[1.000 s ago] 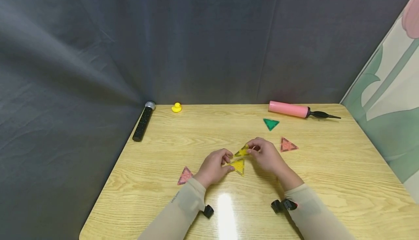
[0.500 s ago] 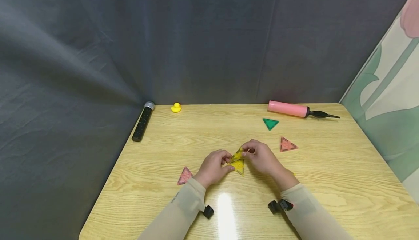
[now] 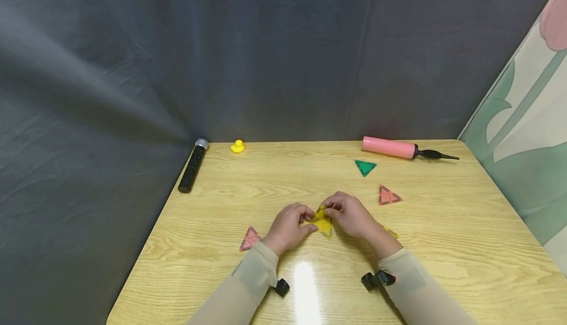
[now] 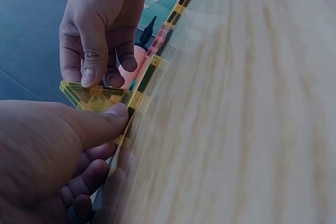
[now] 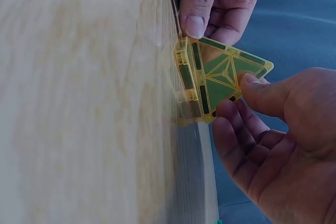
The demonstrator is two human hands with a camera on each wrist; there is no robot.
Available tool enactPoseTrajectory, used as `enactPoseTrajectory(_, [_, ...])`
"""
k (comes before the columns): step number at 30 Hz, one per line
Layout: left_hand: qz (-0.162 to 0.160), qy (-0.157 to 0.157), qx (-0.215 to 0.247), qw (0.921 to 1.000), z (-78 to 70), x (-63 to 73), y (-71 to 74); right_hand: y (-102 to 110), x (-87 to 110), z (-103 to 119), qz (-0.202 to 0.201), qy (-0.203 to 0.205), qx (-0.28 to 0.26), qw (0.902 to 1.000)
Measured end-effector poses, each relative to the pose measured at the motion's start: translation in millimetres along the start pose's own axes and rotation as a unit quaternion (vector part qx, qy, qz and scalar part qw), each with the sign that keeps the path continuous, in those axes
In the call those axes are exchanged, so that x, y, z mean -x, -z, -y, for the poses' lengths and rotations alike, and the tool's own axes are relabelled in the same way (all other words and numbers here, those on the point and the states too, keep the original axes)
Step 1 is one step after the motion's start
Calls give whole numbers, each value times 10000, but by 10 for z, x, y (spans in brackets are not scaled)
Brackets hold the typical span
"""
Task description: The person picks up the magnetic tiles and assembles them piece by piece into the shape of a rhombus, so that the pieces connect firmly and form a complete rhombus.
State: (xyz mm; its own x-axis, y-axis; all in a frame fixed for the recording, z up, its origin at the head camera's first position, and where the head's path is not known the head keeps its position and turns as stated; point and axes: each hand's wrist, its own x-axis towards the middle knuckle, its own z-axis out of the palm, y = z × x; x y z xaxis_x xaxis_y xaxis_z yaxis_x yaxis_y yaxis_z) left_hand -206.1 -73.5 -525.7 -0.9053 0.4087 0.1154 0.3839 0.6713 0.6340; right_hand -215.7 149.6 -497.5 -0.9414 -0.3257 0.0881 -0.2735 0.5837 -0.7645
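Observation:
A yellow triangular magnetic tile [image 3: 325,228] lies flat on the table, its left corner held under the thumb of my left hand [image 3: 289,226]. Fingers and thumb of my right hand [image 3: 352,215] pinch a second yellow triangular tile [image 5: 223,72]. This one stands tilted up, its lower edge along the flat tile's far edge, seemingly touching it in the right wrist view. The left thumb [image 4: 113,119] sits by the corner where the two tiles meet. Another yellow tile [image 3: 392,232] is partly hidden behind the right forearm.
Pink triangular tiles lie left [image 3: 250,239] and right [image 3: 389,195] of the hands, with a green one [image 3: 365,168] farther back. Along the back are a pink hand pump [image 3: 390,147], a yellow toy duck [image 3: 237,146] and a black microphone [image 3: 193,166].
My right hand has moved left and slightly nearer, bringing its yellow tile from above the flat tile onto its far edge. The left hand has stayed put.

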Motion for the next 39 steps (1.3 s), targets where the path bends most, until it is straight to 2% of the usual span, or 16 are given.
enactPoseTrajectory(7, [-88,25,-165,9998,-29,-1,4,-17,11,14,49,-36,-53,10000])
enactPoseTrajectory(16, [-324,210,-720,9967,-63,-9,76,-16,53,50,116,-12,-95,9999])
enactPoseTrajectory(21, [-96,507,-1021,9934,-65,-56,198,2,70,71,-6,35,-66,10000])
enactPoseTrajectory(25, [157,565,-1423,9881,-72,-104,303,16,80,97,-153,101,-38,9998])
enactPoseTrajectory(29, [309,661,-1620,9841,-50,-109,386,7,88,113,-151,161,-29,9998])
enactPoseTrajectory(39, [225,906,-1677,9814,114,-120,573,-134,112,185,62,332,119,9994])
